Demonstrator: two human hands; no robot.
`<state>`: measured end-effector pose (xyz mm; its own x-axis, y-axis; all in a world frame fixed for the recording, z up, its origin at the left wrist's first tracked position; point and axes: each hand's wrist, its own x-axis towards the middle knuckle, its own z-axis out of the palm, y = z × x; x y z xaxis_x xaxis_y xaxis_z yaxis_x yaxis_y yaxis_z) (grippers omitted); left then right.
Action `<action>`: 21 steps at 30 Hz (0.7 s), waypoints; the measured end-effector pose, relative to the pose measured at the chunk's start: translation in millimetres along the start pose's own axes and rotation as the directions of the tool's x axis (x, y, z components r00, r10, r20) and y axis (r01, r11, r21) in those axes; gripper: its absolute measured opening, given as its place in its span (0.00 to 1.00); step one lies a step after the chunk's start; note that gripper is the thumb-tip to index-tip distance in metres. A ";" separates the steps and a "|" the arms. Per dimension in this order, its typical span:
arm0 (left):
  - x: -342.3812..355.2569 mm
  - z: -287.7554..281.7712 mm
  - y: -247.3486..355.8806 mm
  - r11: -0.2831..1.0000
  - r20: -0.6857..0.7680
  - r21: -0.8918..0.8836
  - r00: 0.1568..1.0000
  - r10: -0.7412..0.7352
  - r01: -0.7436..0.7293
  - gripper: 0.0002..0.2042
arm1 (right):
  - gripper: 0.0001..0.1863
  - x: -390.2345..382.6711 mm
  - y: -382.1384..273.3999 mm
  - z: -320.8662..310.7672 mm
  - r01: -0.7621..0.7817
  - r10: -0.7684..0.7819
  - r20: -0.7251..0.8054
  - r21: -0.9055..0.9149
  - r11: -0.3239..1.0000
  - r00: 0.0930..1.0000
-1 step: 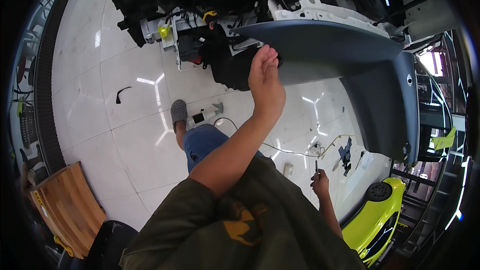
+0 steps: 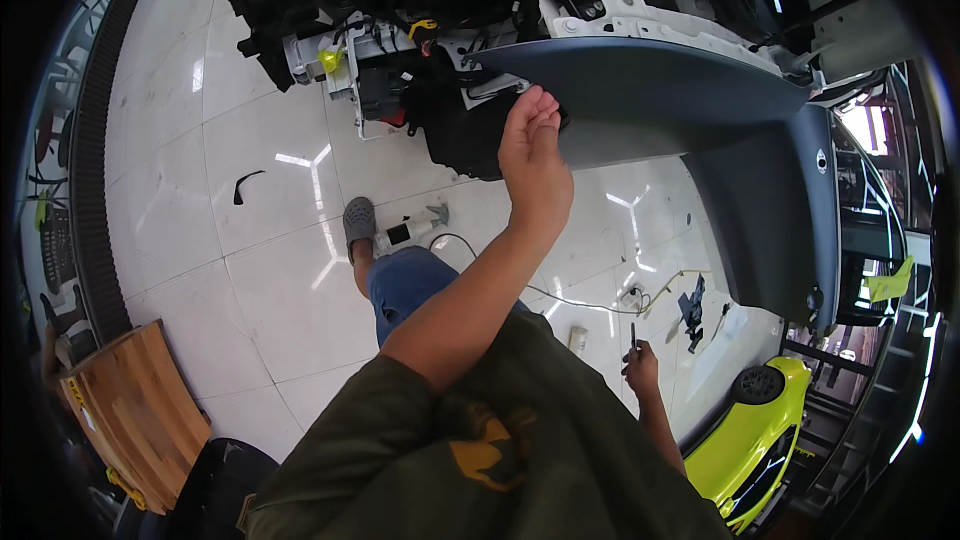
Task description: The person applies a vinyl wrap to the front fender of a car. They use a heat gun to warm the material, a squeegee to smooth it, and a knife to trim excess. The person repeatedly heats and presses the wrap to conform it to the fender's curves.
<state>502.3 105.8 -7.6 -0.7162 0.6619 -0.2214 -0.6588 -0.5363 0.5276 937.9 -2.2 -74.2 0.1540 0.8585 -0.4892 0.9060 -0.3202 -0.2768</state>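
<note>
My left hand [image 2: 537, 155] reaches up to the front lower edge of a matte blue-grey car fender [image 2: 640, 90]. Its fingers are bent and pressed together at that edge; what lies between them, if anything, is hidden. Low on the right, beside my body, my right hand [image 2: 641, 366] is closed round a slim dark pen-like tool [image 2: 633, 334], which points upward. Just left of the fender, the car's front end lies bare, with a black plastic liner [image 2: 465, 135] and a silver bracket [image 2: 492, 90] close to my left fingertips.
A spray bottle [image 2: 408, 232] lies on the glossy tiled floor by my clog [image 2: 359, 219]. A cable [image 2: 570, 300] crosses the floor to a dark crumpled thing [image 2: 691, 310]. A wooden board [image 2: 140, 415] stands lower left; a yellow-green car [image 2: 745, 450] lower right.
</note>
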 end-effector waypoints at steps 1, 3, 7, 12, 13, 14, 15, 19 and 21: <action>1.5 1.1 0.8 0.998 -0.010 -0.056 1.000 -0.019 0.018 0.18 | 0.13 -0.6 8.6 1.8 -0.004 0.005 0.012 -0.030 1.000 1.000; 2.8 6.5 1.7 0.994 -0.043 -0.103 0.998 -0.043 0.038 0.18 | 0.13 -3.0 17.3 2.7 -0.040 0.040 0.028 -0.015 0.999 0.999; 9.2 10.4 7.9 0.980 -0.024 -0.190 0.998 -0.061 0.056 0.18 | 0.13 3.7 30.7 -3.5 -0.066 0.068 0.046 -0.040 0.997 0.997; 19.9 -0.9 10.0 0.963 0.054 -0.246 0.994 -0.096 0.107 0.13 | 0.14 19.3 24.5 -11.5 0.036 -0.035 0.014 -0.047 0.998 0.999; 21.9 -4.0 11.1 0.964 0.061 -0.235 0.992 -0.110 0.122 0.13 | 0.14 23.6 20.6 -11.5 0.068 -0.068 0.016 -0.039 0.997 0.998; 20.6 -2.0 11.9 0.959 0.021 -0.257 0.993 -0.117 0.118 0.12 | 0.15 22.1 10.3 -12.4 0.059 -0.059 0.012 -0.027 0.998 0.998; 18.2 0.4 12.3 0.953 -0.018 -0.279 0.992 -0.124 0.114 0.12 | 0.15 25.3 12.4 -11.4 0.076 -0.076 0.025 -0.027 0.997 0.997; 21.9 -1.0 11.5 0.919 -0.052 -0.369 0.985 -0.166 0.135 0.10 | 0.15 31.0 2.4 -3.7 0.099 -0.099 0.044 0.011 0.995 0.994; 27.9 -8.3 11.1 0.897 0.035 -0.409 0.985 -0.168 0.167 0.10 | 0.15 25.5 -3.2 -3.0 0.108 -0.108 0.043 -0.006 0.994 0.993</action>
<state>473.1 113.9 -14.7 -0.5869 0.7603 -0.2784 -0.8051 -0.5845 0.1010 940.2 21.9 -83.3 0.0381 0.8698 -0.4920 0.9199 -0.2229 -0.3228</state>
